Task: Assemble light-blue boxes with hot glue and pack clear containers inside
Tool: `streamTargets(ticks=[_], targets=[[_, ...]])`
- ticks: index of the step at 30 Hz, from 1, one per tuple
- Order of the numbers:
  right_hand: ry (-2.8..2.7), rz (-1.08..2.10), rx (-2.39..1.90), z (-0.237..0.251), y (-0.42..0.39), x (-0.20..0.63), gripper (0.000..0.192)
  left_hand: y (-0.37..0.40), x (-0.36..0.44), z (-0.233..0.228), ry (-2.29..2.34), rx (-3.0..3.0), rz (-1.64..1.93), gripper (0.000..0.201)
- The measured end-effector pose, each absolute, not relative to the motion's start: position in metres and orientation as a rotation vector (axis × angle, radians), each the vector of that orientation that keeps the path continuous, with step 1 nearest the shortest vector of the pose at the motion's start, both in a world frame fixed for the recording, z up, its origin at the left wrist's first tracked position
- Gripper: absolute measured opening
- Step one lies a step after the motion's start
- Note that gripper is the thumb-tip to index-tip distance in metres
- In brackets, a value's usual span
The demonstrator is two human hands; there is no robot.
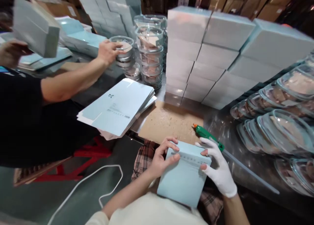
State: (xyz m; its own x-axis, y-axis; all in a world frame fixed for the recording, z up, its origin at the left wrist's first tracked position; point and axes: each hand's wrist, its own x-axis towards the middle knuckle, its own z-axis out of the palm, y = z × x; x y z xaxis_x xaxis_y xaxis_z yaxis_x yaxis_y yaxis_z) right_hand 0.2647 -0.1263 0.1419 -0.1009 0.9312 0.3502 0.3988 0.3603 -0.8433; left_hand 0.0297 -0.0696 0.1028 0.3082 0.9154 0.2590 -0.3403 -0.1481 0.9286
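A pale blue cardboard box [183, 179] lies on my lap at the table's front edge. My left hand [165, 154] is bare and grips the box's upper left side, thumb on its face. My right hand [217, 167], in a white glove with thumb and a fingertip showing, holds the box's right edge. Just beyond the gloved hand lies a green hot glue gun [208, 135] with an orange tip. A long translucent glue stick [252, 174] trails from its rear. Under the gun's tip is a brown cardboard sheet [169, 120].
Flat printed box blanks [117, 103] are piled at the table's left edge. White boxes [183, 31] stand stacked behind. Clear round containers [149, 54] rise in a column; more round containers [272, 130] crowd the right. At left, a co-worker's hand [109, 51] touches a container.
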Motion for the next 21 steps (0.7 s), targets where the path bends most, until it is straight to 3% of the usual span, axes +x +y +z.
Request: streamTargets(ticks=[5, 6, 8, 10, 11, 12, 15, 18, 21], targets=[[-1.339, 0.45, -1.211, 0.111, -0.125, 0.247, 0.012, -0.063, 0.03, 0.119, 0.63, 1.186, 1.267, 0.029], [-1.334, 0.457, -1.214, 0.109, -0.123, 0.246, 0.021, -0.059, 0.029, 0.121, 0.657, 1.168, 1.289, 0.032], [-1.42, 0.43, -1.221, 0.111, -0.122, 0.246, 0.061, -0.049, 0.026, 0.125, 0.783, 1.032, 1.32, 0.039], [-1.681, 0.198, -1.183, 0.121, -0.123, 0.247, 0.098, -0.035, 0.022, 0.129, 0.926, 0.799, 1.292, 0.048], [-1.867, -0.001, -1.129, 0.127, -0.125, 0.247, 0.101, -0.028, 0.019, 0.132, 0.962, 0.69, 1.261, 0.054], [-2.06, -0.213, -1.053, 0.135, -0.125, 0.247, 0.09, -0.02, 0.018, 0.136, 0.966, 0.612, 1.23, 0.063], [-2.436, -0.638, -0.789, 0.166, -0.12, 0.245, 0.032, -0.002, 0.013, 0.146, 0.841, 0.57, 1.208, 0.09], [-2.445, -0.667, -0.76, 0.215, -0.096, 0.249, 0.025, 0.004, 0.001, 0.149, 0.73, 0.633, 1.389, 0.095], [-2.271, -0.824, -0.787, 0.285, -0.047, 0.251, 0.041, 0.002, -0.022, 0.146, 0.794, 0.812, 1.656, 0.094]])
